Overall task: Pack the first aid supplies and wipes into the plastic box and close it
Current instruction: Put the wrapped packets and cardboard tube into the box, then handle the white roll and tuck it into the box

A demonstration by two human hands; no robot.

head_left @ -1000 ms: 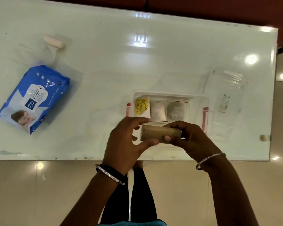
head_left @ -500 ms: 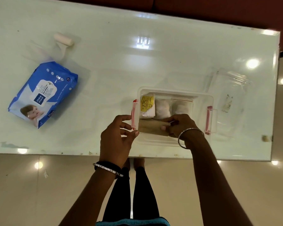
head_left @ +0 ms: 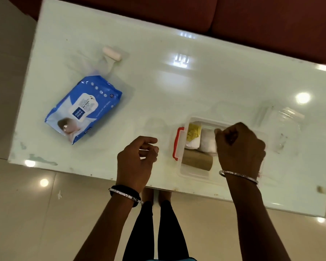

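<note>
Head view showed my right hand (head_left: 240, 147) curled loosely over the open plastic box (head_left: 194, 173), gripping nothing I could see; inside lay a brown roll (head_left: 197, 162), white packets (head_left: 207, 142) and a yellow sachet (head_left: 193, 131). My left hand (head_left: 136, 162) hovered half-open, empty. Wipes (head_left: 83, 108) stayed well apart on the table (head_left: 196, 87).

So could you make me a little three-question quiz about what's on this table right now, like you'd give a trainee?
1. True or false: the blue pack of wet wipes is already inside the clear plastic box with red latches.
2. Which item lies nearest the box's near wall? A) the brown cardboard-coloured roll B) the yellow-printed packet C) the white gauze roll
3. Fill in: the right hand is over the ____, while the left hand hovers empty beside it.

Key: 1 false, it lies on the white glass table; 2 A; 3 box.
</note>
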